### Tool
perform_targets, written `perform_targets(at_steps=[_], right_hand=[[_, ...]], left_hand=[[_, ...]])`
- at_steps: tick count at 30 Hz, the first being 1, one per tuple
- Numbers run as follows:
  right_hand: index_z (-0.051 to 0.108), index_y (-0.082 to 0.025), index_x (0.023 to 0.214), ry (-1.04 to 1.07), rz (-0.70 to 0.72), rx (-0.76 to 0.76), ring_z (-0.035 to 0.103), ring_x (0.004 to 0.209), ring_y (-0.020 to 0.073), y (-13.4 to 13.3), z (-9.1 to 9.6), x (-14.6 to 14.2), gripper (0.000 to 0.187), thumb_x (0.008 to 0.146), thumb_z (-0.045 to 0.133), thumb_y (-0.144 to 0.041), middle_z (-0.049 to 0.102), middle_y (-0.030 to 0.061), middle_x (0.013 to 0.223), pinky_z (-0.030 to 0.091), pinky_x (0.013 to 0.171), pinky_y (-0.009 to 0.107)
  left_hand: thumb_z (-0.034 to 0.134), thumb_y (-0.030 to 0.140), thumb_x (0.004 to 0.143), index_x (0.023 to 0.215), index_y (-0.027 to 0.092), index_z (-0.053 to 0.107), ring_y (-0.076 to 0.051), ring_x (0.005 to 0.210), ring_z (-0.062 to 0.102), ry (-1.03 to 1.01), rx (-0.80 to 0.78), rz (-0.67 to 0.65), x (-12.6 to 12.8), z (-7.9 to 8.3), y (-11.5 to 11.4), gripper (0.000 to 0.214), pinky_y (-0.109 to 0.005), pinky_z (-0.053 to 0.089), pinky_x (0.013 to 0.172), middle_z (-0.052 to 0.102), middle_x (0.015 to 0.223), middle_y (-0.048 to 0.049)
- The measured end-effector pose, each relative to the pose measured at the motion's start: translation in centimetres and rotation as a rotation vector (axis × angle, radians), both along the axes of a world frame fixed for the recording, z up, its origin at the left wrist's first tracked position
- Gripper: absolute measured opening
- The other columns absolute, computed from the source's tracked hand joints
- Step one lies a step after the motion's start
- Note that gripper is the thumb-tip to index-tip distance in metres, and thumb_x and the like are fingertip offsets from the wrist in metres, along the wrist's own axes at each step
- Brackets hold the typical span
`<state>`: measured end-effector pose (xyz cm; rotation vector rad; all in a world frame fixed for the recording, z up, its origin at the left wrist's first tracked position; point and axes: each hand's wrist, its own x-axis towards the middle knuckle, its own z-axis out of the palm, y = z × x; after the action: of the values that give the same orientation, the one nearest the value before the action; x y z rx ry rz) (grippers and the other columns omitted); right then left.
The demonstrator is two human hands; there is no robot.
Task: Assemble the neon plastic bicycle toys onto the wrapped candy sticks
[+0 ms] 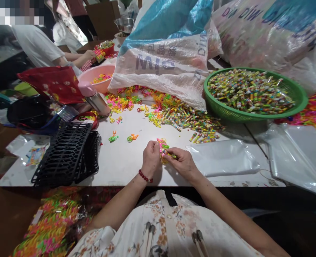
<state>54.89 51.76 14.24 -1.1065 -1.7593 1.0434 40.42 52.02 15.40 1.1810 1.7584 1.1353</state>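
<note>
My left hand [150, 159], with a red bead bracelet at its wrist, is closed on a small bunch of pink, green and yellow plastic toy pieces [162, 142]. Against that bunch, my right hand [184, 163] pinches a small, colourfully wrapped candy tube [171, 155]. Whether a clear bag surrounds the pieces I cannot tell. On the white table [117, 167], an orange toy piece [133, 137] and a green toy piece [113, 138] lie left of my hands. Loose candy tubes [192, 119] are heaped beyond, beside a pile of toy pieces [123, 101].
A green basket [256, 116] full of candy tubes stands at right. Clear plastic bags [224, 157] lie near my right forearm. Black plastic racks [64, 153] and a steel bottle [97, 101] are at left. Large woven sacks [160, 64] rise behind. Another person [37, 46] works at far left.
</note>
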Motion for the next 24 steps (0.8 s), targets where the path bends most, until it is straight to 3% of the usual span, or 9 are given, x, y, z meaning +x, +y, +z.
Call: perform_targets(at_steps=[7, 12, 14, 17, 19, 21, 24], right_hand=[[0.063, -0.019, 0.082, -0.247, 0.056, 0.165, 0.056, 0.070, 0.0157, -0.6, 0.7, -0.5, 0.020, 0.094, 0.049, -0.026, 0.063, 0.0032, 0.076, 0.040, 0.063, 0.026], [0.063, -0.020, 0.087, -0.326, 0.093, 0.101, 0.059, 0.073, 0.0166, 0.0, 0.9, 1.0, 0.021, 0.097, 0.048, -0.031, 0.065, 0.0027, 0.080, 0.042, 0.067, 0.028], [0.065, -0.021, 0.094, -0.367, 0.063, 0.064, 0.061, 0.079, 0.0187, 0.2, 1.1, 1.9, 0.021, 0.096, 0.051, -0.036, 0.066, 0.0039, 0.086, 0.045, 0.071, 0.030], [0.066, -0.021, 0.102, -0.417, 0.001, 0.065, 0.063, 0.087, 0.0214, 0.1, 1.2, 2.8, 0.019, 0.094, 0.055, -0.035, 0.065, 0.0071, 0.097, 0.049, 0.079, 0.034], [0.065, -0.021, 0.107, -0.429, -0.002, 0.077, 0.063, 0.091, 0.0222, -0.1, 1.1, 2.9, 0.019, 0.094, 0.053, -0.028, 0.064, 0.0089, 0.102, 0.050, 0.082, 0.037], [0.062, -0.020, 0.113, -0.429, 0.001, 0.081, 0.063, 0.095, 0.0228, -0.3, 0.9, 2.8, 0.022, 0.094, 0.052, -0.024, 0.063, 0.0103, 0.106, 0.051, 0.085, 0.038], [0.060, -0.019, 0.117, -0.408, -0.013, 0.088, 0.062, 0.098, 0.0234, -0.6, 0.4, 2.6, 0.025, 0.093, 0.052, -0.021, 0.062, 0.0113, 0.109, 0.051, 0.085, 0.038]], left_hand=[[0.046, 0.033, 0.090, 0.072, 0.019, 0.053, -0.014, 0.063, 0.050, -0.026, 0.002, 0.015, 0.5, -1.0, 0.3, 0.024, -0.025, 0.037, 0.060, 0.054, 0.065, 0.0019], [0.037, 0.038, 0.097, 0.076, 0.021, 0.052, -0.015, 0.062, 0.051, 0.241, 0.016, -0.216, -0.3, -0.4, 1.8, 0.031, -0.026, 0.037, 0.061, 0.054, 0.066, 0.0010], [0.033, 0.039, 0.099, 0.078, 0.021, 0.052, -0.016, 0.063, 0.052, 0.389, 0.037, -0.254, -1.1, 0.3, 3.5, 0.033, -0.028, 0.037, 0.064, 0.053, 0.066, 0.0001], [0.036, 0.039, 0.098, 0.087, 0.020, 0.054, -0.019, 0.076, 0.057, 0.542, 0.009, -0.202, -2.1, 0.7, 7.5, 0.029, -0.030, 0.041, 0.072, 0.058, 0.076, -0.0037], [0.046, 0.043, 0.095, 0.103, 0.017, 0.055, -0.022, 0.092, 0.059, 0.592, -0.015, -0.175, -2.4, 0.2, 10.5, 0.028, -0.032, 0.042, 0.082, 0.061, 0.097, -0.0093], [0.058, 0.047, 0.088, 0.116, 0.016, 0.053, -0.026, 0.106, 0.057, 0.605, -0.028, -0.171, -2.3, -0.7, 12.9, 0.042, -0.034, 0.042, 0.090, 0.055, 0.116, -0.0148], [0.069, 0.038, 0.079, 0.115, 0.016, 0.055, -0.028, 0.112, 0.056, 0.569, -0.063, -0.176, -2.2, -1.9, 15.0, 0.044, -0.036, 0.041, 0.095, 0.050, 0.123, -0.0165]])
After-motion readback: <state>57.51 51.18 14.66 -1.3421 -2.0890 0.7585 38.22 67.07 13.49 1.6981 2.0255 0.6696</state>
